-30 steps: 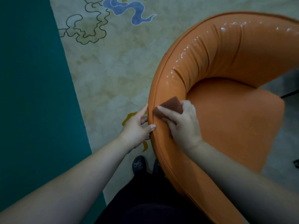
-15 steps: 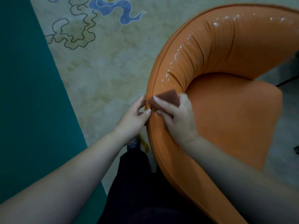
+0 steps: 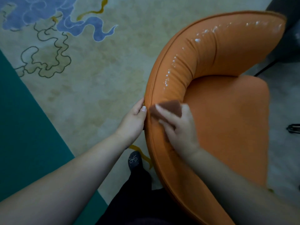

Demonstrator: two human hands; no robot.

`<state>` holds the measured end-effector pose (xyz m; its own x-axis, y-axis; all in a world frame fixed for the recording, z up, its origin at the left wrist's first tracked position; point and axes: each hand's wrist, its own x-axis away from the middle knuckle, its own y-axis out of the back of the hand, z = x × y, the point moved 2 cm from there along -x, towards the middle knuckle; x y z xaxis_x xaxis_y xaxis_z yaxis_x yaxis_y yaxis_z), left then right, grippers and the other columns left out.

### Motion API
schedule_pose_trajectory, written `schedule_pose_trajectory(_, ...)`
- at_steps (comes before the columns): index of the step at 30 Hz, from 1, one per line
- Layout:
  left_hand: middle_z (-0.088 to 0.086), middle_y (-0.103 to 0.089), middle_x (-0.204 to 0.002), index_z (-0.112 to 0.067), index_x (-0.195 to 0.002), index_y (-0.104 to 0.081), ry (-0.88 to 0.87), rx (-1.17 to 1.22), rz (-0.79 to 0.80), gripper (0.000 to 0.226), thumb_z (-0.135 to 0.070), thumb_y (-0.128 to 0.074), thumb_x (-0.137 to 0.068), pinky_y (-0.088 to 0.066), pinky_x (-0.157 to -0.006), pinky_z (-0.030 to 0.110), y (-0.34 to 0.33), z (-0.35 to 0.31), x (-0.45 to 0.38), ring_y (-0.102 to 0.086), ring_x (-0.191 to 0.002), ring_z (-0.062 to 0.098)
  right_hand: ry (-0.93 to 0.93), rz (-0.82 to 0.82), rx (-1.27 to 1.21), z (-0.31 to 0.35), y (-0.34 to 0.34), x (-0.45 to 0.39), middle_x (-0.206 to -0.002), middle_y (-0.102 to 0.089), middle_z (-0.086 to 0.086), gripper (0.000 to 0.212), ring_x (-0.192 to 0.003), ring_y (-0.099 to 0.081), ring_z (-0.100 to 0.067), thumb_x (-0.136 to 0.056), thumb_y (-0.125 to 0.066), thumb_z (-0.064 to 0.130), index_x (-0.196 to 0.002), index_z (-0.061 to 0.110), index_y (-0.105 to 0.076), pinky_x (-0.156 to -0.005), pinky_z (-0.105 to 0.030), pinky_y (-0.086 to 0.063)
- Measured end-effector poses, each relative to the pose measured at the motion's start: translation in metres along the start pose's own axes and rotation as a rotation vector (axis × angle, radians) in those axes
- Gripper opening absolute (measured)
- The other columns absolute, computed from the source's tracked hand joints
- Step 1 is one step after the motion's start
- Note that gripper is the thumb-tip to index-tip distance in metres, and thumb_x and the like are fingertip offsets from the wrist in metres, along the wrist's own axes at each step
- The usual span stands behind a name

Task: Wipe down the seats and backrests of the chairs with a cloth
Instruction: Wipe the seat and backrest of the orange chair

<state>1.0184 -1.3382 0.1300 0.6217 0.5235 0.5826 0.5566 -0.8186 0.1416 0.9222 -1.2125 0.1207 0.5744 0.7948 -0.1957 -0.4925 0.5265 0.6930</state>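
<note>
An orange chair (image 3: 227, 120) with a curved, shiny backrest (image 3: 199, 51) fills the right half of the view. My right hand (image 3: 178, 127) holds a folded brown cloth (image 3: 170, 108) and presses it onto the top of the backrest at its near left bend. Part of the cloth shows between thumb and forefinger. My left hand (image 3: 133, 119) grips the backrest's outer rim just left of the cloth, thumb on the rim and fingers down the outside. Glossy wet streaks run along the backrest farther round.
A patterned beige carpet (image 3: 97, 78) with blue and dark outlines lies to the left, and a teal strip (image 3: 24, 135) at the far left. My dark shoe (image 3: 134, 159) and dark clothing are below the chair's edge. A dark object (image 3: 293, 128) lies at the right border.
My left hand slid up the rim until its thumb came next to the cloth. My right hand keeps the cloth on the same bend of the backrest. The view shifted.
</note>
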Motion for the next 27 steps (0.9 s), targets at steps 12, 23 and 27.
schedule_pose_trajectory(12, -0.003, -0.035, -0.153, -0.039, -0.152, -0.008, -0.059, -0.102, 0.174, 0.053, -0.034, -0.03, -0.104, -0.041, -0.107, 0.044, 0.01, -0.005, -0.025, -0.044, -0.132, 0.018, -0.245, -0.227, -0.051, -0.025, -0.012, -0.078, -0.112, -0.048, -0.012, 0.038, -0.106, -0.052, -0.031, -0.09, -0.064, 0.019, -0.126, 0.029, -0.063, -0.099, -0.035, -0.044)
schedule_pose_trajectory(23, -0.001, -0.04, -0.15, -0.028, -0.149, -0.032, -0.199, -0.333, -0.416, 0.048, -0.034, -0.029, -0.101, -0.033, -0.095, 0.022, -0.027, -0.033, -0.075, -0.046, -0.129, 0.025, -0.168, -0.233, 0.016, -0.037, -0.008, -0.113, -0.106, -0.051, -0.017, 0.034, -0.1, -0.054, -0.035, -0.088, -0.066, 0.025, -0.121, 0.027, -0.067, -0.093, -0.042, -0.045)
schedule_pose_trajectory(27, 0.001, -0.05, -0.143, -0.037, -0.147, -0.031, -0.191, -0.405, -0.497, 0.055, -0.043, -0.023, -0.094, -0.043, -0.086, 0.034, -0.032, -0.034, -0.073, -0.056, -0.112, 0.035, -0.302, -0.32, -0.076, -0.052, -0.006, -0.151, -0.107, -0.048, -0.013, 0.035, -0.102, -0.053, -0.031, -0.089, -0.065, 0.025, -0.124, 0.031, -0.065, -0.096, -0.041, -0.045)
